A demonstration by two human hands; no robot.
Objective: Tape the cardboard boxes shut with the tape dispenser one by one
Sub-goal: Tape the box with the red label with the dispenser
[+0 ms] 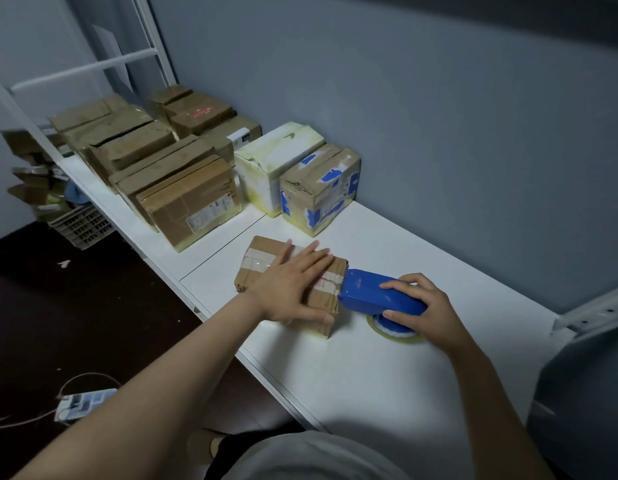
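A person in a grey garment (300,455) reaches two bare forearms across a smooth white table (370,382). The left hand (293,289) lies flat on one small cardboard box (262,261), fingers straight and slightly spread, thumb along the box's near edge, pressing the lid down. The box is brown, flat and creased, with a band of clear glossy tape running lengthwise over its top. It sits near the table's front edge.

The right hand (429,306) is curled round the single tape dispenser (366,292), a blue hard-plastic tool with a tapered body. The dispenser's nose touches the right end of the box, where the tape band ends. Its roll of tape (394,332), round with a yellowish rim, hangs beneath it at the table surface.

Just beyond stand two cube-like cartons side by side: one brown carton (318,192), dented and patched with blue tape, and one pale carton (269,161), white with yellowed edges. To their left is a crowded cluster of brown cartons (193,202), rectangular, several with wrinkled tape and white labels. They overlap too much for a sure count.

On the dark floor to the left lie one white power strip (82,403) with a cable and one slatted plastic crate (80,225). A white metal frame (86,65) rises behind the cluster against a plain grey wall (404,98).
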